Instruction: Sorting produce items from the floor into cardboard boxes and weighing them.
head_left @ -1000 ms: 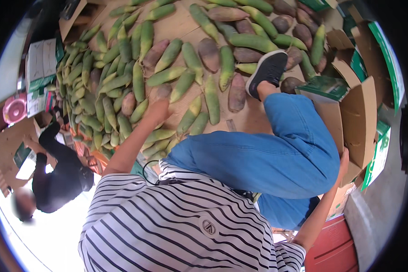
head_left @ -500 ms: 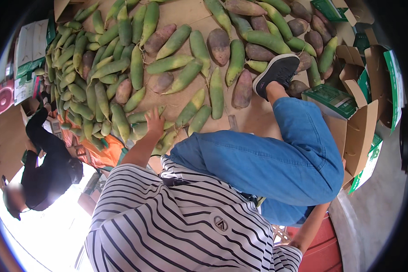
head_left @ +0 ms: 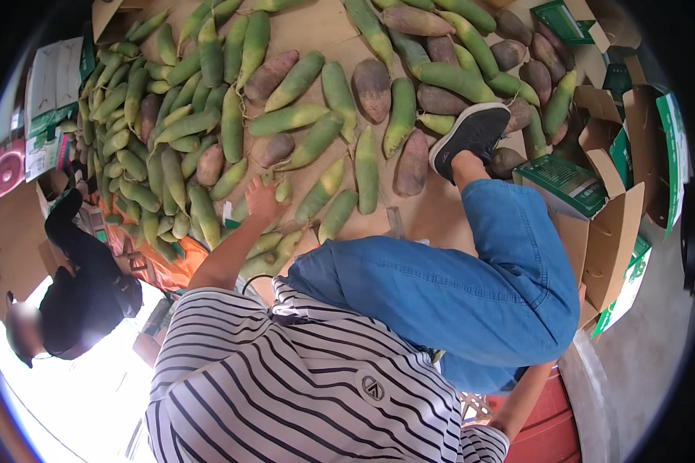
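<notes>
While green and brownish mangoes (head_left: 286, 119) cover the brown cardboard sheet (head_left: 301, 31) across the top of the view, the person sits over it in a striped shirt (head_left: 301, 386) and blue jeans (head_left: 455, 285), one black shoe (head_left: 471, 135) planted among the fruit. Open cardboard boxes (head_left: 610, 231) stand to the right. Another person in black (head_left: 85, 285) crouches at the left edge. The left hand (head_left: 261, 199) reaches out with fingers loosely spread, resting by a small green mango (head_left: 282, 189). The right hand is hidden behind the red stool (head_left: 548, 432), so its state cannot be told.
</notes>
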`<state>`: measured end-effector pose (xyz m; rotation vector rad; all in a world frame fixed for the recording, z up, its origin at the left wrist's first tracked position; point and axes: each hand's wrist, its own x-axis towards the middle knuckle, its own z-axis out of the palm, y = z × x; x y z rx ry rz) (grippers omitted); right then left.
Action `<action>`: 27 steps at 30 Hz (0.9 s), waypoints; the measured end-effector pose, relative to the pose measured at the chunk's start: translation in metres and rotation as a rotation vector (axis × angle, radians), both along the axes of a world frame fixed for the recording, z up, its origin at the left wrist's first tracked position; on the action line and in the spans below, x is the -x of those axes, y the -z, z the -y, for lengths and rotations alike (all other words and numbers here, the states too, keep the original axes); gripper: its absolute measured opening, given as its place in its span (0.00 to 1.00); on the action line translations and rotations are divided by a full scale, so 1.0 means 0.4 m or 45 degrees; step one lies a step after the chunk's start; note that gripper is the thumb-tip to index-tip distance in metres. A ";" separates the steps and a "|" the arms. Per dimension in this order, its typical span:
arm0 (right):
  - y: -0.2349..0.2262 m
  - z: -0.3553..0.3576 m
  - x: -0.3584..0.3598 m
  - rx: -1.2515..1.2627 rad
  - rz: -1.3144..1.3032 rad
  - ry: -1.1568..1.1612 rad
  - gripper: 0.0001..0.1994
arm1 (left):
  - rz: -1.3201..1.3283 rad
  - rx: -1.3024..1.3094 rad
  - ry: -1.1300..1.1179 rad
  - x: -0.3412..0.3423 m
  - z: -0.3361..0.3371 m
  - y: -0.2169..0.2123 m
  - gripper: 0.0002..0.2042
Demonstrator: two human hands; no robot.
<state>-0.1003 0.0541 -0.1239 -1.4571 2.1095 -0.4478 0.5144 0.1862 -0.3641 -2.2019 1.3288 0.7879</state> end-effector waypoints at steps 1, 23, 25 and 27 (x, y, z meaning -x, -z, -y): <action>-0.006 -0.003 -0.001 0.012 0.002 0.018 0.18 | -0.050 0.144 0.032 0.015 0.028 -0.026 0.29; 0.028 -0.013 0.067 0.231 -0.566 -0.254 0.18 | -0.988 1.653 0.141 0.443 0.577 -0.509 0.12; 0.022 -0.025 0.073 0.255 -0.636 -0.250 0.18 | -1.374 1.804 0.063 0.548 0.626 -0.606 0.12; 0.019 -0.021 0.058 0.224 -0.634 -0.246 0.17 | -1.991 1.859 -0.190 0.690 0.661 -0.722 0.15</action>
